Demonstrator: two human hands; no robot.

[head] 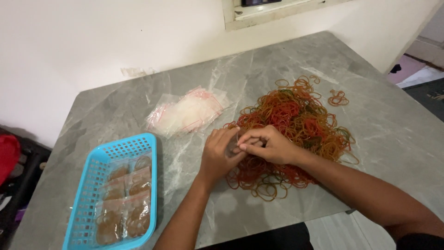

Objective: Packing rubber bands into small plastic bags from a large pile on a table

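Note:
A big heap of red, orange and green rubber bands [296, 120] lies on the grey marble-look table [393, 134]. Both hands meet at the heap's left edge. My left hand [221, 155] is cupped and seems to hold a small clear bag, mostly hidden. My right hand [268, 144] pinches a few rubber bands against the left hand's fingers. A stack of empty clear zip bags with red seals [187, 113] lies just beyond the hands, to the left.
A light blue plastic basket [92, 185] at the near left holds several filled bags of rubber bands. A few stray bands [338, 98] lie right of the heap. The wall runs along the table's far side; the table's near edge is close to my arms.

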